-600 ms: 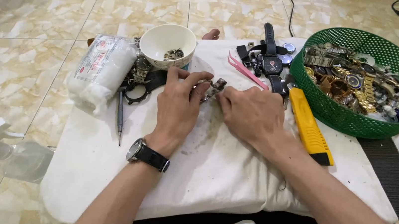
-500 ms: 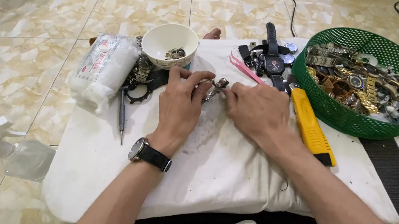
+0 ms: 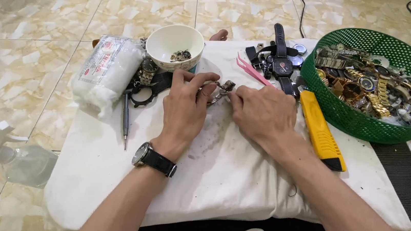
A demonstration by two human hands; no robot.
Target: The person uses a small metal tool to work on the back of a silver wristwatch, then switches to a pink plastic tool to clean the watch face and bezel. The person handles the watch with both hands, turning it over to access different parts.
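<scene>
At frame centre, left hand (image 3: 184, 109) and right hand (image 3: 262, 114) pinch a metal watch-band piece (image 3: 220, 89), mid-disassembly; next needs steady grip.

left hand (image 3: 184, 107) + right hand (image 3: 263, 113): pinching metal watch band (image 3: 220, 89) | white bowl (image 3: 174, 46) behind | green basket (image 3: 349, 121) right

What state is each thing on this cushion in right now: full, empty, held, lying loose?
Left hand: pinching a small metal watch piece.
Right hand: pinching the same piece from the other side.
White bowl: upright, a few small parts inside.
Green basket: heaped with watches.
Yellow utility knife: lying loose; blade not visible.
Pink tweezers: lying unused.
Screwdriver: lying flat.
</scene>
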